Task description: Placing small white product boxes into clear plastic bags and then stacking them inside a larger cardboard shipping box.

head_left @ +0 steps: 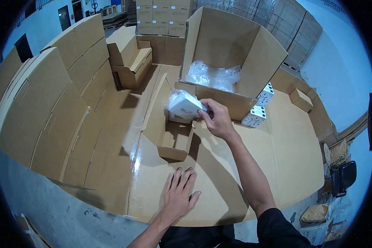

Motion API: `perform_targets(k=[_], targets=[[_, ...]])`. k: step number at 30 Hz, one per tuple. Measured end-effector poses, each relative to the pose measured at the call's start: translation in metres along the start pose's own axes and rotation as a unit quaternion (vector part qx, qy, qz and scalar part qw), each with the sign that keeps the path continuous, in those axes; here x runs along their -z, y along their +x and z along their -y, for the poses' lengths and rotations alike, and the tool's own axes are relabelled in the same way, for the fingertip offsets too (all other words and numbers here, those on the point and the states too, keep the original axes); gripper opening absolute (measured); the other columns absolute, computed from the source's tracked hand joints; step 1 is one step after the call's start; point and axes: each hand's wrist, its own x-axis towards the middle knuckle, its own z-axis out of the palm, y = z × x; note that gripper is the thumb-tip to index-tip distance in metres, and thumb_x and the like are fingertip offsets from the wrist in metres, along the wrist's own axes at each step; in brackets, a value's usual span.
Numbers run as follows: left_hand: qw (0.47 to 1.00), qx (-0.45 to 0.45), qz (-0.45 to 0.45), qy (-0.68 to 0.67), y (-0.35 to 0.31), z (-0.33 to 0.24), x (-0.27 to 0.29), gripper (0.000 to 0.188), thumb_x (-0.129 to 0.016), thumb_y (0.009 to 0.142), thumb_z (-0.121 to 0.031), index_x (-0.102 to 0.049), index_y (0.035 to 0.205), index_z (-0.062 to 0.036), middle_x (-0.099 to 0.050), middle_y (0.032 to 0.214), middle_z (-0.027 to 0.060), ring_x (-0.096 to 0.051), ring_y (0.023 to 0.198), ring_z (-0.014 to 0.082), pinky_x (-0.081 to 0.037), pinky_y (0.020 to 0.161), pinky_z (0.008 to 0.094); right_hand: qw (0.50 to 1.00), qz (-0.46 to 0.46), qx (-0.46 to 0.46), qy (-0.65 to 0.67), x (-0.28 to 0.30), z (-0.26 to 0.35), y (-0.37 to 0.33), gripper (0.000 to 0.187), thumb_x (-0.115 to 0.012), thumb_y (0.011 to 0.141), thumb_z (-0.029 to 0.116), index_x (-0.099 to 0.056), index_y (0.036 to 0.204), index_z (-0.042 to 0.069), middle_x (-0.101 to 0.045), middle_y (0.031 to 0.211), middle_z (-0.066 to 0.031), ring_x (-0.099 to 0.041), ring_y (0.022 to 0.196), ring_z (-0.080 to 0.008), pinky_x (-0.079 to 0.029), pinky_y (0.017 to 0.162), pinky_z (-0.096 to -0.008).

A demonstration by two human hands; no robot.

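Observation:
My right hand (pixel 217 118) grips a white box in clear plastic wrap (pixel 184 104) by its right end. It holds this box over the far end of a small open cardboard box (pixel 173 140), whose near part shows a bare brown inside. A tall flap stands up along the small box's left side. My left hand (pixel 180 194) lies flat on the cardboard-covered table (pixel 239 165), fingers spread, just in front of the small box and apart from it. Behind the right hand, a large open carton (pixel 231 41) holds crumpled clear plastic bags (pixel 214 76).
White boxes with dark print (pixel 254 117) stand beside the large carton. Flat cardboard pieces (pixel 41 107) are stacked along the left. An open carton with a raised lid (pixel 132 62) sits at the back left. A small brown box (pixel 301 100) lies at the far right edge.

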Motion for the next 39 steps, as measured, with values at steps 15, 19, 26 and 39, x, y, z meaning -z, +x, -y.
perform_targets(k=[15, 19, 26, 39], targets=[[1.0, 0.006, -0.019, 0.014, 0.001, -0.001, 0.001, 0.058, -0.065, 0.093, -0.034, -0.053, 0.14, -0.0022, -0.05, 0.146, 0.0146, -0.04, 0.139, 0.0369, -0.029, 0.118, 0.0531, 0.964, 0.057, 0.093, -0.243, -0.035, 0.01, 0.014, 0.016, -0.067, 0.088, 0.005, -0.064, 0.104, 0.004, -0.059, 0.097, -0.0186, -0.061, 0.094, -0.0392, -0.052, 0.084, -0.0495], [1.0, 0.007, -0.018, -0.005, 0.001, 0.001, -0.002, 0.06, -0.067, 0.092, -0.035, -0.051, 0.142, -0.0041, -0.049, 0.145, 0.015, -0.038, 0.14, 0.0395, -0.027, 0.119, 0.0554, 0.955, 0.035, 0.103, -0.277, -0.042, 0.002, 0.011, 0.012, -0.065, 0.091, 0.012, -0.066, 0.101, 0.004, -0.06, 0.1, -0.0161, -0.061, 0.095, -0.0362, -0.052, 0.086, -0.0474], [1.0, -0.01, -0.007, 0.004, 0.006, -0.006, -0.003, 0.062, -0.069, 0.09, -0.033, -0.051, 0.142, -0.0031, -0.049, 0.146, 0.0156, -0.038, 0.14, 0.0404, -0.027, 0.118, 0.0551, 0.97, 0.071, 0.054, -0.225, -0.008, 0.016, -0.014, 0.039, -0.064, 0.097, 0.025, -0.062, 0.133, 0.01, -0.053, 0.133, -0.0196, -0.055, 0.118, -0.0367, -0.047, 0.103, -0.0457], [0.997, -0.062, 0.022, 0.028, 0.069, -0.021, -0.044, 0.065, -0.07, 0.089, -0.025, -0.047, 0.144, -0.0003, -0.044, 0.152, 0.0165, -0.033, 0.144, 0.0422, -0.027, 0.12, 0.0552, 0.979, -0.191, 0.015, -0.062, 0.116, -0.064, -0.119, 0.017, -0.064, 0.09, 0.0, -0.069, 0.105, 0.003, -0.068, 0.093, -0.0078, -0.064, 0.076, -0.0178, -0.052, 0.066, -0.0296]])
